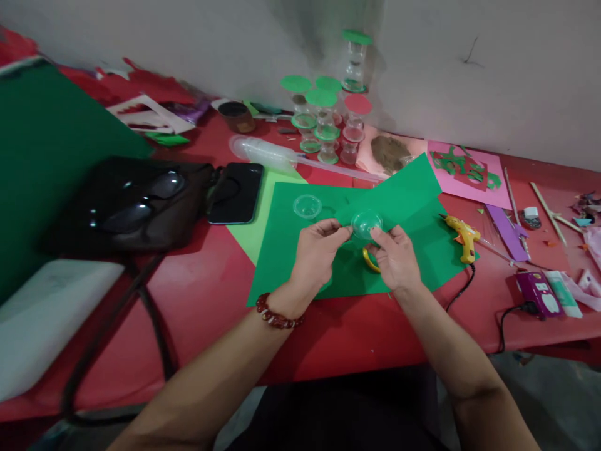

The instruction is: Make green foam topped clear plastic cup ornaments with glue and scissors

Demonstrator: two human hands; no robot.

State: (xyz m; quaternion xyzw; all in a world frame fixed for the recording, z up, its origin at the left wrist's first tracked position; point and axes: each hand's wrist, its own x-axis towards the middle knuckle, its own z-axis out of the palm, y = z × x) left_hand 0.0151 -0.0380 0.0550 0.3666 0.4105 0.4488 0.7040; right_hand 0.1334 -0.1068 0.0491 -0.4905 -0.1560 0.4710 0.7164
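Observation:
Between my two hands is a small clear plastic cup, held just over green paper. My left hand pinches its left edge, a beaded bracelet on the wrist. On the right rim, the thumb and fingers of my right hand are closed. A second clear cup rests on the green paper to the left. Yellow scissor handles show partly beneath my right hand. Behind the held cup, one piece of green paper is raised at an angle.
A yellow glue gun lies at the right, its cord trailing forward. At the left are a phone and a dark bag with sunglasses. Several joined-cup pieces with green or red tops stand near the wall.

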